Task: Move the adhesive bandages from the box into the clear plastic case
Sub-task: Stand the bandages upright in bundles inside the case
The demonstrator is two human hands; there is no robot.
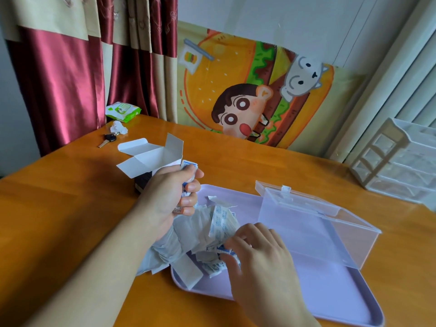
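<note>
Plainly the gathering step is in hand; the left hand (173, 192) clenches a bunch of white-and-blue wrapped adhesive bandages (218, 228) just beside the opened white cardboard box (153, 158) near the lilac plastic tray's (330, 291) far-left corner; more lie heaped on the tray's left edge, where the right hand (256, 251) presses curled fingers into them; whether it pinches any cannot be told. The clear plastic case (313, 223), lid raised, waits at the tray's far-right side, seemingly empty; next, probably, the bunch must be carried over and dropped in.

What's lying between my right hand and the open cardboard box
In the head view, a loose pile of bandages on the lilac tray, and the left hand gripping a bunch beside the box. Right hand touches the pile.
</note>
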